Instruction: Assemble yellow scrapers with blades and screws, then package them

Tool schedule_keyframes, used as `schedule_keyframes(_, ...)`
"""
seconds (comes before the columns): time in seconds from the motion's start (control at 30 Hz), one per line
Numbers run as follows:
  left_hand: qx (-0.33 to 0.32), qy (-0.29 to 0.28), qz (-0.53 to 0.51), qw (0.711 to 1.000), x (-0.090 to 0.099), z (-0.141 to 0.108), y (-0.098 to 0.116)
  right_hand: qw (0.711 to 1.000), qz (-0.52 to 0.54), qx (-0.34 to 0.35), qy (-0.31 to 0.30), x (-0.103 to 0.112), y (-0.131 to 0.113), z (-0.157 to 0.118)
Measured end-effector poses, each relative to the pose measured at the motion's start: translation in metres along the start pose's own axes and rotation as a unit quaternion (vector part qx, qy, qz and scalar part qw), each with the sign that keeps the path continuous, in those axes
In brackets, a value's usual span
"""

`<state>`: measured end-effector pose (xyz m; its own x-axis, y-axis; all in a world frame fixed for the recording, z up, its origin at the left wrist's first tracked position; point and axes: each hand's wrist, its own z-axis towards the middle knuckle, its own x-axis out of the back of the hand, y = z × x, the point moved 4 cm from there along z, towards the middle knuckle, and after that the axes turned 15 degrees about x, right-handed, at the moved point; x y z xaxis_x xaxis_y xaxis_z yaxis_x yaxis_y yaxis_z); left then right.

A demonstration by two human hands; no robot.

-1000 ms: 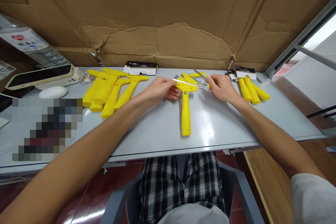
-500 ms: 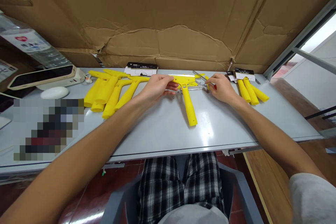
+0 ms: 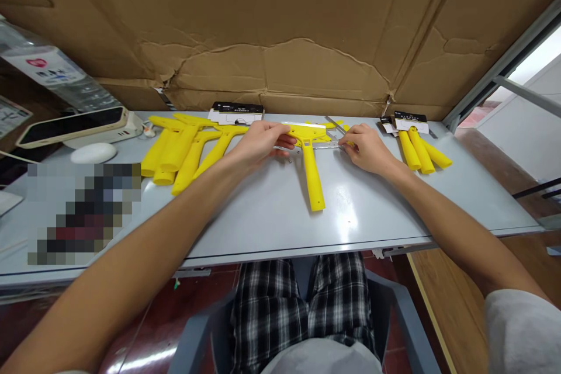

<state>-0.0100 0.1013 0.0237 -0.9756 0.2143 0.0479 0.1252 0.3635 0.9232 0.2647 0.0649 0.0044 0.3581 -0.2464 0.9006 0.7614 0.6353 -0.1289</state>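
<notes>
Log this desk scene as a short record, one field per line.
Left hand: holds a yellow plastic T-shaped scraper by its head's left end
Right hand: beside a thin grey metal strip; grip unclear
Desk's left: piled yellow plastic tools
Desk's right: three yellow tubular handles
Backdrop: creased brown cardboard

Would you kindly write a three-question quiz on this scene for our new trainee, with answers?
1. Where does the left hand hold the yellow T-shaped tool?
A. At its bottom end
B. At the left end of its crosspiece
C. Nowhere
2. True or false: yellow handles lie to the right of the right hand.
3. Fill in: behind the table stands a sheet of brown ____.
Key: 1. B; 2. True; 3. cardboard
</notes>
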Motion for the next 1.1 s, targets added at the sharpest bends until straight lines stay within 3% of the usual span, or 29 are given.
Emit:
schedule_keyframes(0.33, 0.01, 0.003, 0.017, 1.0, 0.036, 0.031, 0.004, 0.999, 0.027, 0.032, -0.006, -0.008, -0.027, 0.004)
schedule_keyframes(0.57, 0.002, 0.0, 0.008, 1.0, 0.045, 0.034, 0.007, 0.997, 0.063, 0.035, -0.018, -0.028, -0.034, 0.041)
schedule_keyframes(0.83, -0.007, -0.012, 0.019, 1.0, 0.046, 0.024, 0.014, 0.993, 0.087, 0.054, -0.056, -0.049, -0.052, 0.081)
schedule_keyframes(1.0, -0.018, -0.038, 0.018, 0.999, 0.039, 0.027, 0.01, 0.995, 0.077, 0.033, -0.056, -0.044, -0.047, 0.075)
schedule_keyframes(1.1, -0.024, -0.061, 0.013, 0.998, 0.031, 0.028, 0.006, 0.997, 0.073, 0.025, -0.015, -0.028, -0.036, 0.061)
